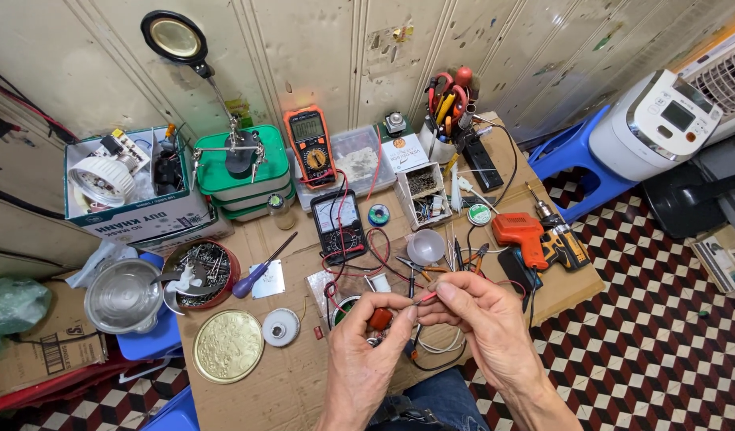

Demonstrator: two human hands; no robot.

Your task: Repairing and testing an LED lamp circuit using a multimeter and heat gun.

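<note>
My left hand (366, 351) is pinched shut, thumb and forefinger on a small orange-red component (380, 318) low over the cardboard-covered table (287, 375). My right hand (483, 319) comes in from three o'clock, fingertips closed on a thin red wire end (425, 298) just above that component, at its one o'clock. At twelve o'clock from my hands lies the black analogue multimeter (338, 223), with the orange digital multimeter (310, 146) beyond it. The orange cordless drill (535, 237) sits at two o'clock, the brass disc (228, 345) out at nine.
</note>
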